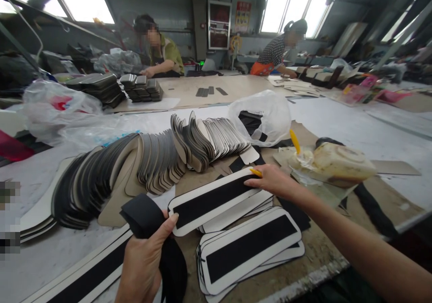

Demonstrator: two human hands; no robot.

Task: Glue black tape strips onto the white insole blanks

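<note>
A long white panel (pixel 184 225) with rounded corners and a black strip down its middle lies tilted in front of me. My left hand (pixel 143 258) pinches its near left end, thumb on top. Against the same hand rests a folded black band (pixel 143 211), its tail hanging below the wrist. My right hand (pixel 273 180) is closed at the panel's far right end, with a small yellow stick (pixel 255 172) showing at its fingers; the stick's kind is unclear. Below the panel lies a stack of similar panels (pixel 253 247), the top one also bearing a black strip.
Curved grey and beige pieces (pixel 158 157) stand in a fanned row behind. A stained plastic container (pixel 344 163) and a yellow handle (pixel 294 141) are at right. A clear bag (pixel 270 114) holds black pieces. Longer panels (pixel 91 267) lie lower left. Two people work across the table.
</note>
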